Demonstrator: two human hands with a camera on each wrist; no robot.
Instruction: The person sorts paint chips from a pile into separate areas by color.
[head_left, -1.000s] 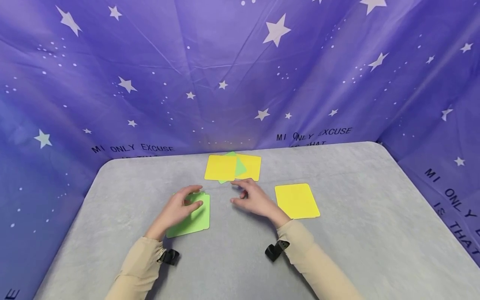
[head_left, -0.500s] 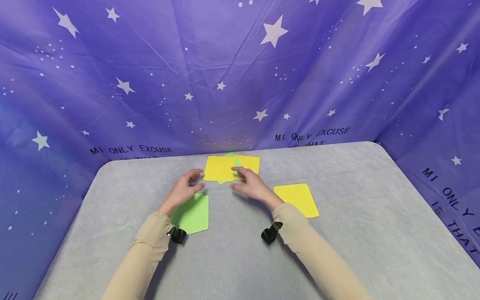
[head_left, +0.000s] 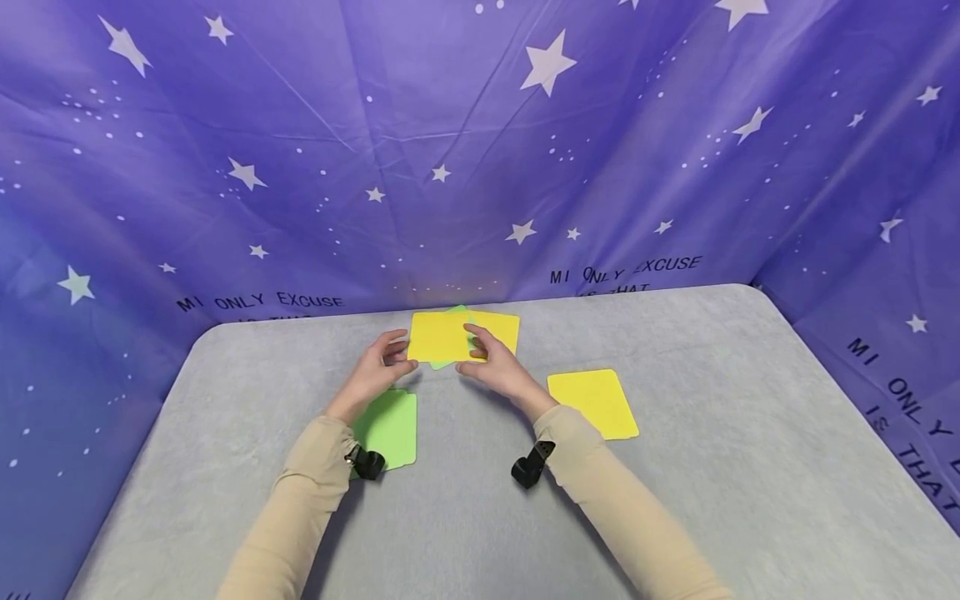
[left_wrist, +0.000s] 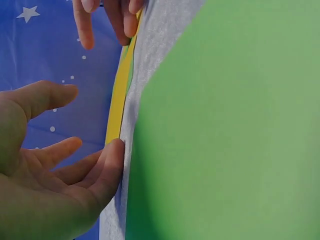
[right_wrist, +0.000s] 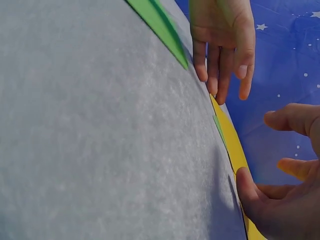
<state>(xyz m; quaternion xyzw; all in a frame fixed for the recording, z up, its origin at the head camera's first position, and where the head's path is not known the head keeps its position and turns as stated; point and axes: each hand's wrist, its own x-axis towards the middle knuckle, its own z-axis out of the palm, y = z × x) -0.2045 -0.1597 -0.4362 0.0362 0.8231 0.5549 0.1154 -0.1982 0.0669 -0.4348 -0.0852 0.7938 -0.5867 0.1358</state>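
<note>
At the table's far edge lies a yellow card [head_left: 437, 337], overlapping a green card [head_left: 444, 365] and a second yellow card [head_left: 506, 330]. My left hand [head_left: 372, 368] is at the left end of the first card, its thumb and fingers spread apart. From the right, my right hand [head_left: 498, 365] reaches over the place where the cards overlap, fingers loosely bent and parted from the thumb. In the left wrist view, the left thumb tip [left_wrist: 116, 146] is right at the edge of the yellow card [left_wrist: 116, 110]. Nothing is pinched in either hand.
A stack of green cards [head_left: 393, 427] lies under my left forearm, partly hidden by it. Right of my right wrist is a stack of yellow cards [head_left: 596, 404]. The grey table [head_left: 705, 467] ends at a purple starry curtain [head_left: 450, 125].
Both hands have moved forward, the left one off the green stack to the first yellow card's left end, the right one over the overlapping cards. That yellow card now reaches slightly farther right.
</note>
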